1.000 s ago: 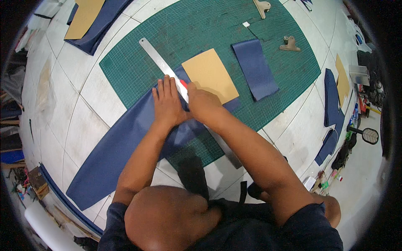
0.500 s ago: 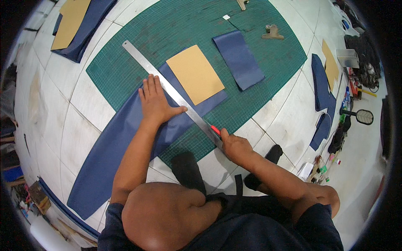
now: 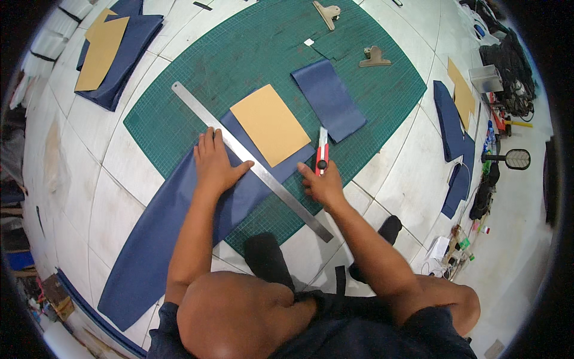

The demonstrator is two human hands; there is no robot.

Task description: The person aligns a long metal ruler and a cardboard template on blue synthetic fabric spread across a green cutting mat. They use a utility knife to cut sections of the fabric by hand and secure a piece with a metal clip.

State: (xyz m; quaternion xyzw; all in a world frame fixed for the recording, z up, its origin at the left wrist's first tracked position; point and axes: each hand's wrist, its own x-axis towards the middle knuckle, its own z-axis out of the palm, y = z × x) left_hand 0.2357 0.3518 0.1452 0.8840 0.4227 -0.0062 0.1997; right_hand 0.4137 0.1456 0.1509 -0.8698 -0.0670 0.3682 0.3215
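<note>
My left hand (image 3: 216, 161) lies with its fingers stretched out, pressing on the steel ruler (image 3: 278, 189) and the blue fabric (image 3: 158, 239) beneath it. The ruler runs diagonally across the fabric and the green cutting mat (image 3: 185, 128), its near end past the mat's edge. Just right of the ruler, a tan card piece (image 3: 272, 125) rests on the fabric. My right hand (image 3: 324, 186) is closed round a red utility knife (image 3: 322, 152), tip pointing away from me, above the mat's near right part. Beyond the knife lies a separate blue fabric strip (image 3: 330, 102).
Two metal clips (image 3: 327, 14) sit at the mat's far side. Folded blue fabric with tan card (image 3: 103, 54) lies on the tiles at far left. More blue fabric (image 3: 449, 125) lies at right, near an electric swatter (image 3: 518, 159) and a clear plastic box (image 3: 486, 79).
My right hand has moved from the ruler's near end, forward and clear of it, with the knife now upright in view. My left hand still presses the ruler. The head view has shifted slightly.
</note>
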